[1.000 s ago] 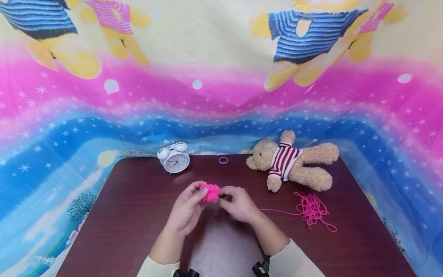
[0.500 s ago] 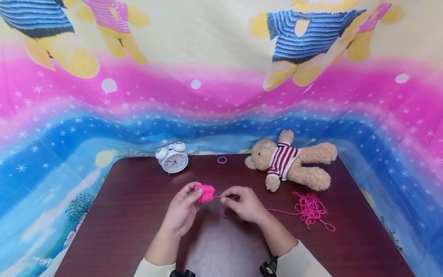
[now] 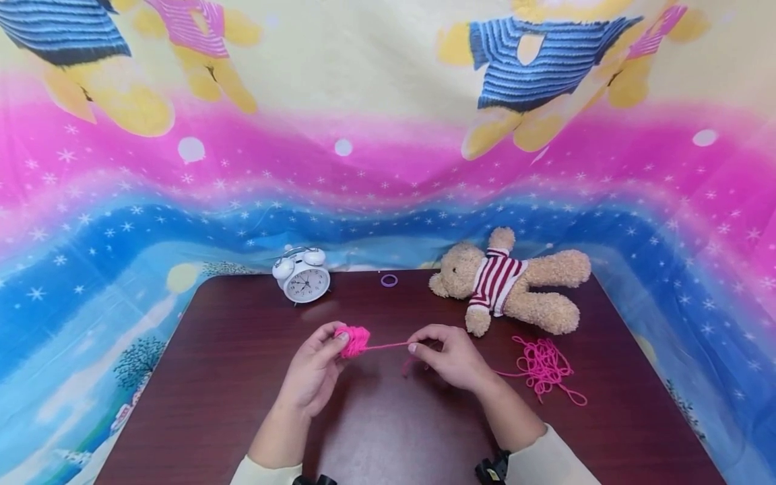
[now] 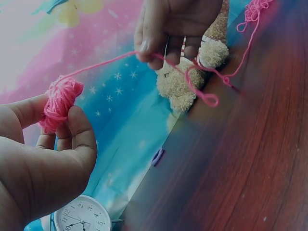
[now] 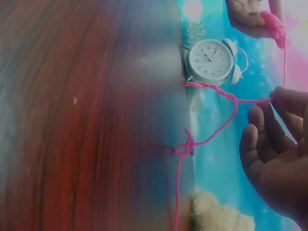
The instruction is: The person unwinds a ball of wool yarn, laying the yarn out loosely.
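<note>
My left hand (image 3: 311, 377) pinches a small wound bundle of pink yarn (image 3: 355, 341) between thumb and fingers, above the table's middle. A strand (image 3: 388, 346) runs nearly straight from the bundle to my right hand (image 3: 456, 357), whose thumb and index finger pinch it. In the left wrist view the bundle (image 4: 61, 103) sits at the fingertips and the strand (image 4: 103, 63) slopes up to the other hand (image 4: 175, 29). Below my right hand (image 5: 284, 163), in the right wrist view, twisted, looped yarn (image 5: 211, 88) hangs down.
A loose pink yarn pile (image 3: 545, 367) lies at the right of the dark table (image 3: 200, 377), joined to the hanging yarn. Behind it lies a teddy bear (image 3: 500, 283) in a striped shirt. A purple ring (image 3: 389, 281) and a white alarm clock (image 3: 306, 281) are near the back edge.
My right hand has moved right, away from the bundle, and a longer strand now shows between the hands. My left hand has shifted slightly left with the bundle.
</note>
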`<state>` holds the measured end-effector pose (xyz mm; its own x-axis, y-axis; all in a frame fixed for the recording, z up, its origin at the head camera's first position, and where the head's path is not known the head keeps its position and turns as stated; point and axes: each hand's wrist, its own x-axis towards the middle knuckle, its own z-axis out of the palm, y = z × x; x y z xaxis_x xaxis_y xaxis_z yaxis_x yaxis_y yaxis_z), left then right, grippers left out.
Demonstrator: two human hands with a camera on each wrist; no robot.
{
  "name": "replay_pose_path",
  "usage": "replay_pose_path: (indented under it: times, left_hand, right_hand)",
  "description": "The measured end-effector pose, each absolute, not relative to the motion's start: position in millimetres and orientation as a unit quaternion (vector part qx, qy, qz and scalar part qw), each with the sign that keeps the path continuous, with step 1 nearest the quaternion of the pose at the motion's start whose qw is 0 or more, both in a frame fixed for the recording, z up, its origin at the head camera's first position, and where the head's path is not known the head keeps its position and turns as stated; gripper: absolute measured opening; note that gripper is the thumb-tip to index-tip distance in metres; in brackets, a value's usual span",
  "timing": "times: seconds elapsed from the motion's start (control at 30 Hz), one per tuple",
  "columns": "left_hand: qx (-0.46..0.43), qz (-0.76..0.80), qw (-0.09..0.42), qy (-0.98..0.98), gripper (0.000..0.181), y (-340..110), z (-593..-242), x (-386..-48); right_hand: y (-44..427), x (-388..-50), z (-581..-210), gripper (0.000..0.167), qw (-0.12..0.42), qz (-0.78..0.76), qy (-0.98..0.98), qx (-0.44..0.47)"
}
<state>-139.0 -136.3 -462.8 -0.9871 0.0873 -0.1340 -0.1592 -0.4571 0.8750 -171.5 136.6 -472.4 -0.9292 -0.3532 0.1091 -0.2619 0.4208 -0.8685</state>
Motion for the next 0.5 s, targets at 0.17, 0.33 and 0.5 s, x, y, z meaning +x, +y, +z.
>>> replay_pose_path:
  times: [0.17,0.33,0.5]
  left_hand:
    - [-0.032,0.854,0.071,0.515,0.013,-140,-464,-139]
    - [-0.030,0.853,0.069,0.517,0.014,-143,-466,-139]
    - [-0.039,0.848,0.068,0.525,0.021,-146,-467,-139]
  right_hand:
    - [147,-171,-471,0.009,0.043,-0.502,0.846,-0.173]
    - [158,-171,-470,0.009,0.041,-0.504,0.848,-0.160]
    - [167,-170,-470,0.009,0.018,-0.492,0.856,-0.160]
